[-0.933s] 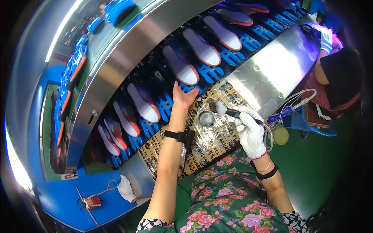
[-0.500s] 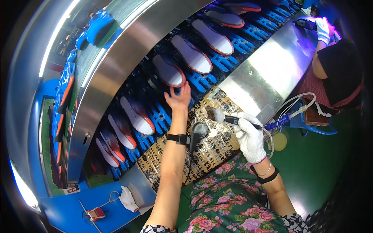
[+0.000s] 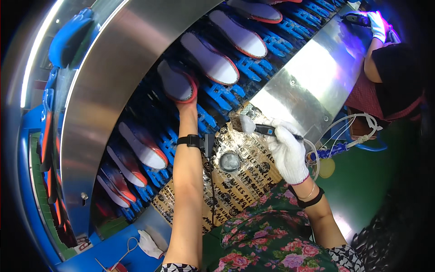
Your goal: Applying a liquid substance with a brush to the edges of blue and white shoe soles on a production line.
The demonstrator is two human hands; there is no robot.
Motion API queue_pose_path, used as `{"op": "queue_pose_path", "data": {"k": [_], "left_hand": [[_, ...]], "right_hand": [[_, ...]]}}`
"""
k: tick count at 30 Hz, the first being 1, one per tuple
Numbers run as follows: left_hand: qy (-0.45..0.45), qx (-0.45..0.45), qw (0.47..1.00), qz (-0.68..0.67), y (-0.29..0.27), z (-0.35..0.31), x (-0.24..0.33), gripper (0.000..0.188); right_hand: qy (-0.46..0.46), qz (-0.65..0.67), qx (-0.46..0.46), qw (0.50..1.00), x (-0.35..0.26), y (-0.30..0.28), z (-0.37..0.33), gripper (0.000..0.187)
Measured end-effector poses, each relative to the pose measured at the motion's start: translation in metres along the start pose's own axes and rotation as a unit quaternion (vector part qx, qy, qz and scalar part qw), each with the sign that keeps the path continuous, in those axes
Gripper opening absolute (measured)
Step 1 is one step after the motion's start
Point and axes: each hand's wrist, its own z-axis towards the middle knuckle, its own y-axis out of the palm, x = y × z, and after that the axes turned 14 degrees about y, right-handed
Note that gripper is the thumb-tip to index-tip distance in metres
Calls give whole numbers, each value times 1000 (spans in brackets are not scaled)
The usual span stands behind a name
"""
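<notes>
My bare left hand (image 3: 188,108) reaches up under the toe end of a shoe upper (image 3: 174,84), which has a pale sole face and a stitched red rim. The fingers are hidden behind the upper, which tilts over the hand as if gripped. In a white knitted glove, my right hand (image 3: 286,147) is closed round the dark handle of a brush (image 3: 263,129). The brush's bristles and white-coated part point left, apart from the upper. Between my arms, a small round dish (image 3: 229,161) with whitish stuff inside stands on the taped cardboard (image 3: 226,195).
Several more shoe uppers (image 3: 210,59) sit sole-up on blue holders (image 3: 224,95) along a curved line. A curved metal guard (image 3: 104,68) borders it. At the far right, a gloved co-worker (image 3: 377,27) holds a dark tool. A white glove (image 3: 149,245) lies at lower left.
My left hand has moved from the upper's toe edge to underneath it, and the upper now tilts. My right hand stays closed on the brush. The view has shifted slightly.
</notes>
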Motion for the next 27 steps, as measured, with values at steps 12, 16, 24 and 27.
{"op": "queue_pose_path", "data": {"k": [12,16,24,27], "left_hand": [[-206,55,882,-421,33,-53,102,36],[-248,137,863,-418,43,-115,177,34],[-320,189,809,-456,81,-274,290,57],[-339,266,775,-461,66,-312,278,41]], "right_hand": [[20,22,-23,999,3,38,-6,22],[46,50,-84,994,7,56,-26,25],[36,38,-141,989,48,80,-48,29],[-27,-4,-156,987,58,86,-64,25]]}}
